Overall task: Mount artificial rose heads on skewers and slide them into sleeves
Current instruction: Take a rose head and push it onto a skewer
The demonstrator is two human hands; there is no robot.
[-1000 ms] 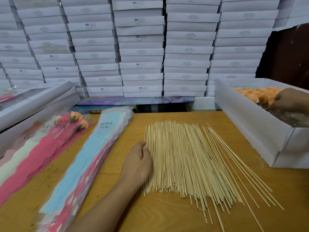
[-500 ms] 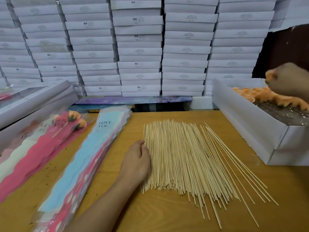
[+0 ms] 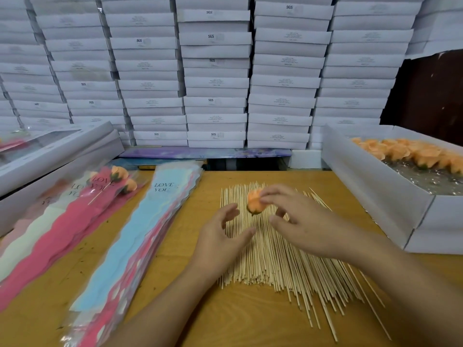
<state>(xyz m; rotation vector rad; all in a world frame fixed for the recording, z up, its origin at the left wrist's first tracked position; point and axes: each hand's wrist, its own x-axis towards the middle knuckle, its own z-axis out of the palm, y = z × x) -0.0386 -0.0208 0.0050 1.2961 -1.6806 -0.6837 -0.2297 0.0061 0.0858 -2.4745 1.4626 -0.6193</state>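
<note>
1. The skewers point(image 3: 280, 249) are spread on the bench point(image 3: 200, 319) as they were half a second ago, fanned out toward the near right.
2. The left hand point(image 3: 220, 236) has been lifted off the left edge of the pile, where it rested before; it is now held above the skewers, its grip open, fingers spread and holding nothing.
3. The right hand point(image 3: 298, 221) has been brought from the box point(image 3: 375, 186) at the right to the middle of the bench.
4. A rose head point(image 3: 255, 202) is pinched in the right grip, above the far part of the skewers and just beyond the left fingertips.
5. The sleeves point(image 3: 140, 236) lie unchanged at the left.
6. More orange rose heads point(image 3: 411, 152) are seen in the box, farther right.
</note>
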